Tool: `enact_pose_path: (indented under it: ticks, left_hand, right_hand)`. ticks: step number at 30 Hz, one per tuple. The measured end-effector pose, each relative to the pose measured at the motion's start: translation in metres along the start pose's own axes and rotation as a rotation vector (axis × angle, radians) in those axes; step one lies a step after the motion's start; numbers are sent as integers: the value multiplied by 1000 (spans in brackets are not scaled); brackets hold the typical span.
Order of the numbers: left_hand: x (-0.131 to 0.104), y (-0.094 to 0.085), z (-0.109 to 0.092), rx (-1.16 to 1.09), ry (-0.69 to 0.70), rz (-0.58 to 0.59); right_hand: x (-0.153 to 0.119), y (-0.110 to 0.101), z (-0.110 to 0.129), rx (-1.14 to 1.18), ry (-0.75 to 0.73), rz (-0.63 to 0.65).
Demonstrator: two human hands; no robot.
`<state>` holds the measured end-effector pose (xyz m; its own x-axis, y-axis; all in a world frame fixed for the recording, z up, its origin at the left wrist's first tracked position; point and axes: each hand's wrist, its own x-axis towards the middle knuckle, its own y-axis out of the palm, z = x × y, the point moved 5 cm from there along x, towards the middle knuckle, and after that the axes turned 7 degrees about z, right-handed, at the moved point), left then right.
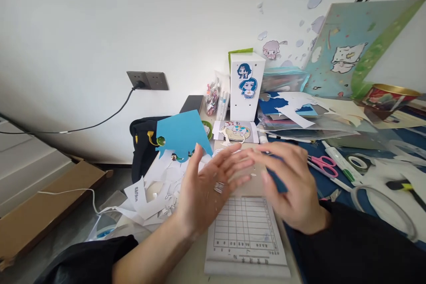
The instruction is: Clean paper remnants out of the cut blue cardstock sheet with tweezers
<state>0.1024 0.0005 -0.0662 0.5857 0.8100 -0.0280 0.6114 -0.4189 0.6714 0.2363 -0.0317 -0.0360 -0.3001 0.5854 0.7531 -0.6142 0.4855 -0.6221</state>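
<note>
The left hand [208,184] was palm up, thumb and fingers apart, at least one pale scrap [218,187] on it; the right hand [291,182], unclosed, hovered beside. One ruled pad [246,226] lay below.

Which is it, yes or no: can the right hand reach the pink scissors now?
Probably yes: the right hand seems to hold nothing, and the pink scissors lie just to its right, their handles uncovered.
</note>
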Motion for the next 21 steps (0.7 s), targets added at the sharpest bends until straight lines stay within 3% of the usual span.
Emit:
enact_pose_path:
  ticks: [2, 5, 10, 14, 21]
  left_hand:
    - [-1, -5, -10, 299, 189, -63]
    - [-5, -9, -20, 787, 401, -133]
    - [-4, -10, -20, 1380, 383, -175]
    - [-2, -6, -18, 1610, 366, -146]
    - [-1, -4, -14, 1701, 383, -124]
  right_hand:
    - [1, -4, -22, 7, 132, 9]
    - [1, 3, -43, 31, 165, 214]
    - [-7, 19, -44, -46, 60, 518]
    - [-13, 23, -39, -88, 3, 603]
    - [-13, 15, -38, -51, 15, 586]
